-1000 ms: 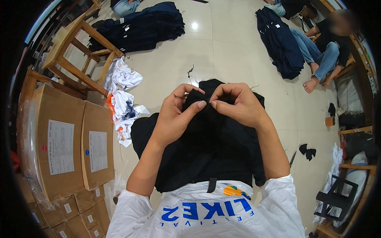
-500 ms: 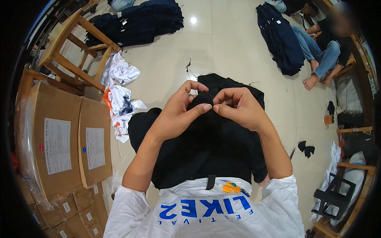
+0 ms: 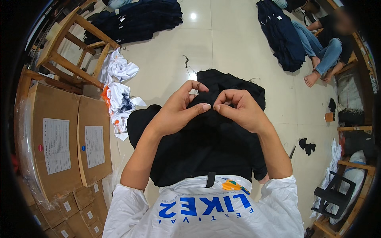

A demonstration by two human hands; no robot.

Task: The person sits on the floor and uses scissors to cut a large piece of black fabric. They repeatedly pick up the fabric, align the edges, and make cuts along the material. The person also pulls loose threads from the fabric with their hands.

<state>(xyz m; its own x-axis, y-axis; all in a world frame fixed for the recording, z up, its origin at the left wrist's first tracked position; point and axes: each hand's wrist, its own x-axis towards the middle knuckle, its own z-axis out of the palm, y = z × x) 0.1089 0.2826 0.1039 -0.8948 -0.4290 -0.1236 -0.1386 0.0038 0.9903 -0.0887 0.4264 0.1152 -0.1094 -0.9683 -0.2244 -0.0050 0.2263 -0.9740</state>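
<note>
Left hand (image 3: 174, 113) and right hand (image 3: 242, 111) met thumb to thumb, each pinched shut on the black garment (image 3: 206, 146) draped over the lap. Cardboard boxes (image 3: 65, 139) stood on the floor at left.

Both hands meet in front of the chest, the left hand (image 3: 174, 113) and the right hand (image 3: 242, 111) thumb to thumb, pinching the garment (image 3: 206, 146) that lies across the lap and spills forward onto the floor (image 3: 230, 47). Off to the left, cardboard boxes (image 3: 63, 142) stand side by side, a crumpled cloth heap (image 3: 119, 87) between them and the garment, a wooden stool (image 3: 75, 51) behind that heap. Far ahead lie two stacks of folded clothes (image 3: 135, 20), one left, one right beside a seated person (image 3: 325, 43); a plastic chair (image 3: 333, 192) sits at the near right.
</note>
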